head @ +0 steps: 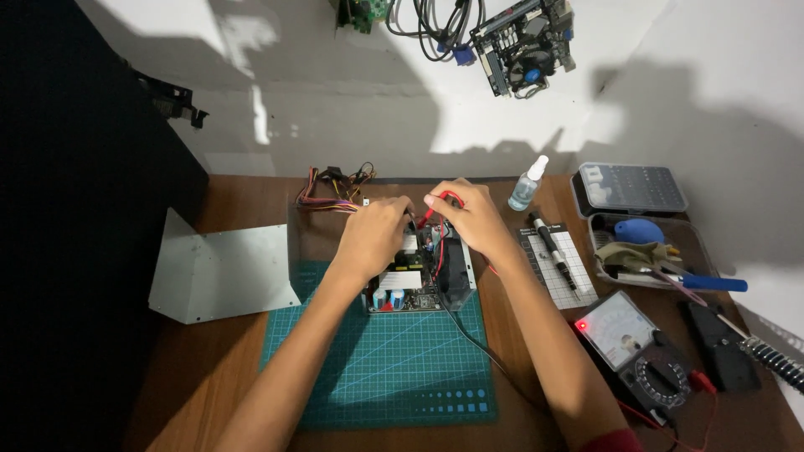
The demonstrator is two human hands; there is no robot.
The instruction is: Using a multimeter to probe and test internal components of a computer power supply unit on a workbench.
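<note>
Head view: metal cover (222, 272) is off; left hand (374, 234) pinches a black probe and right hand (469, 219) a red probe (435, 209) inside the open power supply (419, 280), beside the multimeter (632, 347).

Hard light falls from above and behind, leaving the white wall (352, 109) bright and patched with large soft shadows. The tabletop (209, 368) is dim, the left edge black. Focus is sharp; edges bend slightly.
</note>
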